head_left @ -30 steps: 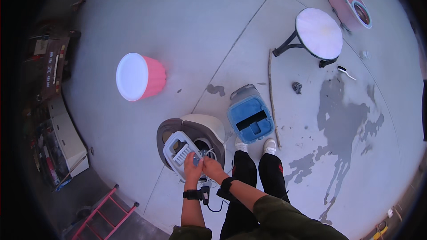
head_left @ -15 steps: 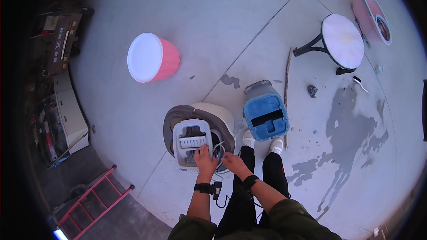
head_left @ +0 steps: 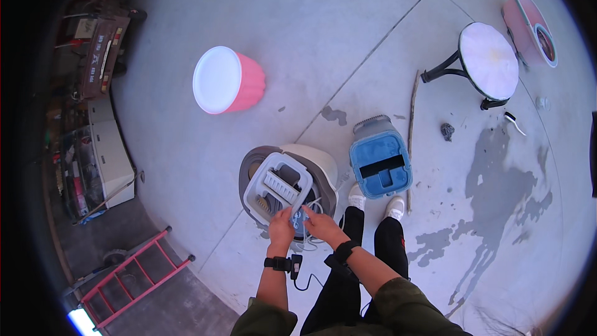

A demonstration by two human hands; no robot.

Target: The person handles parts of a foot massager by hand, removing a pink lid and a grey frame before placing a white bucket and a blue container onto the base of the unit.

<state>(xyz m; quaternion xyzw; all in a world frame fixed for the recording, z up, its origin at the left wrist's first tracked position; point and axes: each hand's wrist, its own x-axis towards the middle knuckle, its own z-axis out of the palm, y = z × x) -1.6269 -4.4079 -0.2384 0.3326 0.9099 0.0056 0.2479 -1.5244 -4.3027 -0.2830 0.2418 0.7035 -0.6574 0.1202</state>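
Note:
A grey plastic tray point(head_left: 303, 170) with a white ribbed bar across it and a brush-like piece inside rests tilted on top of a grey-and-cream foot bath tub point(head_left: 317, 160). My left hand point(head_left: 281, 227) is closed on the tray's near rim. Close beside it, my right hand point(head_left: 323, 227) has its fingers drawn together near the tray's corner and a loose white cord point(head_left: 314, 241); what they pinch is too small to make out. Bluish markings show on the tub just below the tray, between my hands.
Right of the tub stands a blue-lidded bucket point(head_left: 378, 143) by my shoes. Further off are a pink stool point(head_left: 249, 84), a round-topped stool point(head_left: 491, 62), a pink mop bucket point(head_left: 528, 31), a stick point(head_left: 412, 130), a brush point(head_left: 513, 123) and a wet patch. A red ladder point(head_left: 134, 280) lies left.
The tray has turned clockwise and tilted, baring more of the tub near its front. My left hand has moved from inside the tray to its near rim; my right hand has come closer to it.

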